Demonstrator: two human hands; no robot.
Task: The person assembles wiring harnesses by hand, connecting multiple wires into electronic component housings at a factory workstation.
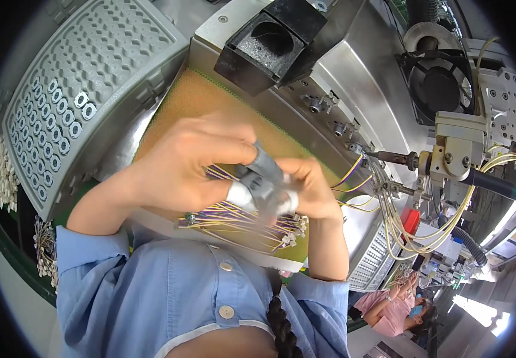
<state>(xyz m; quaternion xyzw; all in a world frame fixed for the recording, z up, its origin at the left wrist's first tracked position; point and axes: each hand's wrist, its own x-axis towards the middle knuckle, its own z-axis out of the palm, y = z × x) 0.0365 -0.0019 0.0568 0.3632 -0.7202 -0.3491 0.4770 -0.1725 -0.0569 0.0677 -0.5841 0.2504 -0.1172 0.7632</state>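
Note:
In front of my chest, my left hand [180, 158] pinches a grey plastic piece [263, 170], with a white cover on its thumb. My right hand [313, 190] grips the other side of the same piece, its fingers partly smeared by motion and also showing white. The lower part of the piece is blurred, so its shape is unclear. Beneath both hands lies a bundle of purple and yellow wires [234, 222] with small white connectors [291, 237] at the right end. The bundle rests over an orange-tan mat [171, 113].
A grey moulded tray [111, 51] with several rows of metal-ringed parts [49, 128] stands at left. White connectors [0, 173] hang beside it. A black box [249, 65] is at the back. At right are a soldering iron [392, 157], a fan [440, 83] and a person in pink [389, 313].

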